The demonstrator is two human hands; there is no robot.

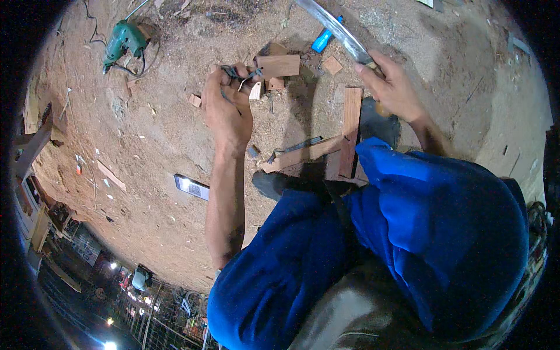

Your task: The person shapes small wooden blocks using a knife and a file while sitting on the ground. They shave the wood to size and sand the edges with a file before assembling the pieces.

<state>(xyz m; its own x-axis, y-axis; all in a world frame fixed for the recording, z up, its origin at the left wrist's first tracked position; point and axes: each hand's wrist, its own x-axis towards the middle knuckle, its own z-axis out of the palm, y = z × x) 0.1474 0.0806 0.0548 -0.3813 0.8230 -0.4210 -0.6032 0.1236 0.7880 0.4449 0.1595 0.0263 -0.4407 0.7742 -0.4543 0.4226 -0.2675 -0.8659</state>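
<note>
My right hand point(395, 88) is wrapped round the handle of a large knife with a long, slightly curved blade point(335, 28), which points up and to the left. In my left hand point(229, 114) the curled fingers hold a dark cord point(255, 74). The cord runs to the left end of a flat rectangular wooden block point(280, 65), where it seems to be tied. Just below that block are smaller wooden pieces, one with a small hole point(255, 91). The knife blade is apart from the cord and the block.
A green power drill point(125, 42) lies at the far left. Beyond the wood pieces is a blue tool or case point(326, 36). Two wooden strips point(351, 116) meet near my feet, with a dark slim tool point(297, 147) on one. A phone point(191, 186) rests left of my forearm on sandy ground.
</note>
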